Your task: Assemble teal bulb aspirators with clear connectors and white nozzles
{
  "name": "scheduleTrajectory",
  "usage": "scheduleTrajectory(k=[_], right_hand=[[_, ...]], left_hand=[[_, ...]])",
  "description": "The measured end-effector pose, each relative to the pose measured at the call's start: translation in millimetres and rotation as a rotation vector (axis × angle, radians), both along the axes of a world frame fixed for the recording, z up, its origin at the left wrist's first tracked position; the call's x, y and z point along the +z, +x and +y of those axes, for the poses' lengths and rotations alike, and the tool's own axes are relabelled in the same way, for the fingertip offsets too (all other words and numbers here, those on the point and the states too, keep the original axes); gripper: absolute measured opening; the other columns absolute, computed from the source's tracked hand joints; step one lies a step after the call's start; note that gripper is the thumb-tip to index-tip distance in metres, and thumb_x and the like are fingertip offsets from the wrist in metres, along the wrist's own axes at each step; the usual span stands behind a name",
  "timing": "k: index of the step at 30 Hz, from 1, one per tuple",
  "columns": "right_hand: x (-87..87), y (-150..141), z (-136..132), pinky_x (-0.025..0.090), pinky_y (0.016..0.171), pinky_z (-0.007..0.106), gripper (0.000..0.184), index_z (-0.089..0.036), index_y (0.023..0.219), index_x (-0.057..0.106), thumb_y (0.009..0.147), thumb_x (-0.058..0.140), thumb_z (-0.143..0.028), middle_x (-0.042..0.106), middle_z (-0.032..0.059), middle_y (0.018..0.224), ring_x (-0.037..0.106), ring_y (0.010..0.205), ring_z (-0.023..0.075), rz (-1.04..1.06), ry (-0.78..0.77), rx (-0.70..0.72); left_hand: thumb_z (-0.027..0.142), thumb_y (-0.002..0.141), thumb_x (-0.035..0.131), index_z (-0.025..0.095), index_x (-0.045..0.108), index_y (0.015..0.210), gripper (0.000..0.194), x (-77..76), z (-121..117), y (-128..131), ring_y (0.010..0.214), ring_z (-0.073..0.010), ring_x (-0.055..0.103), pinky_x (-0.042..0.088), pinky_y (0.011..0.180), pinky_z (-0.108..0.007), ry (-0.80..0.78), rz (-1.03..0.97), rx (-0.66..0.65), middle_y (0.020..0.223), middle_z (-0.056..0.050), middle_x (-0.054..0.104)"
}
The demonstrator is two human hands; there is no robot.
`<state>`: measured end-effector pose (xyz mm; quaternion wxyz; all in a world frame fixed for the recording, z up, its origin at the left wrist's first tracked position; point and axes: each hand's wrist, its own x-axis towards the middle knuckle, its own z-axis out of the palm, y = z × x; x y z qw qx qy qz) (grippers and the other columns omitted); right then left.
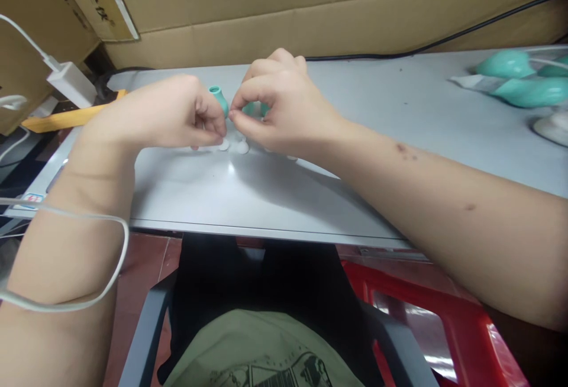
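My left hand (pixel 177 116) is closed around a small teal rubber bulb (pixel 219 97), whose open neck pokes up between thumb and fingers. My right hand (pixel 277 103) meets it at the middle of the grey table (pixel 310 197), thumb and forefinger pinched together right beside the bulb; more teal (pixel 254 109) shows under its fingers. Whether the pinch holds something small I cannot make out. A few small white discs (pixel 239 147) lie on the table just below both hands.
A pile of teal bulbs in clear plastic (pixel 519 82) lies at the far right. Cardboard sheets (pixel 310 14) wall the back, with a black cable (pixel 444 41) along them. A white charger (pixel 71 82) and cord hang left. A red stool (pixel 444 328) stands below the table edge.
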<state>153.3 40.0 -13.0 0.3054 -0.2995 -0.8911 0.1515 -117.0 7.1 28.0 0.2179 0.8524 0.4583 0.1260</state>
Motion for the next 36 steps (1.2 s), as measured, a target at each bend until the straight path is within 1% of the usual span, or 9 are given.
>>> scheduleTrajectory(k=[3,6,12,16,21,26,29,33,36], right_hand=[[-1.7,1.9,-1.1,0.049,0.137,0.069,0.016,-0.032,0.095,0.08,0.109,0.076,-0.025,0.094,0.0105,0.122,0.075,0.142,0.0453,0.081,0.003,0.05],[-2.2,4.2,-2.9,0.057,0.132,0.061,0.011,-0.034,0.108,0.084,0.111,0.077,-0.025,0.096,0.0051,0.117,0.083,0.133,0.0388,0.173,-0.052,0.107],[-3.6,4.1,-1.2,0.069,0.116,0.048,0.011,-0.036,0.106,0.087,0.113,0.089,-0.044,0.096,0.0016,0.111,0.089,0.112,0.0303,0.364,-0.147,0.163],[-6.4,2.1,2.3,0.071,0.119,0.05,0.011,-0.036,0.103,0.094,0.112,0.09,-0.041,0.099,0.0019,0.117,0.092,0.116,0.0317,0.394,-0.168,0.18],[-11.2,-0.7,8.4,0.074,0.108,0.051,0.013,-0.034,0.097,0.099,0.106,0.095,-0.042,0.1,0.0036,0.114,0.093,0.111,0.0327,0.476,-0.226,0.214],[-7.1,0.3,6.6,0.076,0.106,0.053,0.007,-0.036,0.097,0.094,0.1,0.1,-0.039,0.101,0.0028,0.121,0.093,0.111,0.0327,0.451,-0.324,0.224],[-4.1,0.3,3.3,0.078,0.105,0.054,0.008,-0.038,0.096,0.091,0.1,0.098,-0.036,0.101,0.0013,0.119,0.095,0.112,0.0331,0.48,-0.333,0.224],[-6.1,-3.1,3.3,0.081,0.106,0.057,0.014,-0.04,0.091,0.087,0.096,0.098,-0.033,0.101,-0.0008,0.115,0.097,0.116,0.036,0.521,-0.316,0.213],[-8.9,-6.3,1.2,0.081,0.109,0.055,0.011,-0.037,0.093,0.088,0.102,0.093,-0.038,0.101,0.0013,0.118,0.097,0.118,0.0342,0.596,-0.303,0.162]], left_hand=[[0.03,0.1,0.1,0.024,0.101,0.101,0.007,8.4,-8.9,-0.2,0.069,-0.0215,0.081,0.061,0.066,-0.032,-0.001,-0.213,0.044,0.079,-0.001,0.09],[0.043,0.099,0.113,0.021,0.101,0.099,0.025,9.4,-14.4,0.1,0.076,-0.0252,0.089,0.076,0.079,-0.043,0.112,-0.462,0.146,0.087,-0.005,0.093],[0.05,0.087,0.128,0.027,0.098,0.091,0.039,-1.7,-4.5,-1.7,0.08,-0.0336,0.092,0.083,0.091,-0.063,0.029,-0.608,0.126,0.087,-0.007,0.092],[0.036,0.086,0.13,0.02,0.104,0.11,0.039,-5.1,-2.6,0.8,0.083,-0.031,0.095,0.085,0.086,-0.051,-0.106,-0.678,0.091,0.093,-0.009,0.096],[0.015,0.088,0.125,0.021,0.106,0.102,0.024,-7.6,-6.0,4.2,0.078,-0.0191,0.095,0.082,0.079,-0.024,-0.089,-0.739,0.032,0.091,-0.006,0.096],[0.017,0.085,0.127,0.02,0.105,0.098,0.026,-8.7,-6.5,2.9,0.076,-0.0187,0.094,0.081,0.077,-0.024,-0.068,-0.759,0.011,0.091,-0.006,0.097],[0.026,0.086,0.128,0.021,0.105,0.099,0.027,-9.5,-5.9,2.1,0.078,-0.023,0.095,0.083,0.079,-0.034,-0.043,-0.754,0.021,0.093,-0.005,0.097],[0.051,0.084,0.131,0.023,0.104,0.1,0.042,-12.6,-2.1,2.3,0.083,-0.0352,0.096,0.086,0.097,-0.069,0.022,-0.725,0.063,0.095,-0.009,0.096],[0.056,0.087,0.13,0.029,0.105,0.103,0.04,-16.7,4.2,3.0,0.094,-0.0409,0.097,0.083,0.108,-0.082,0.068,-0.718,0.08,0.099,-0.01,0.096]])
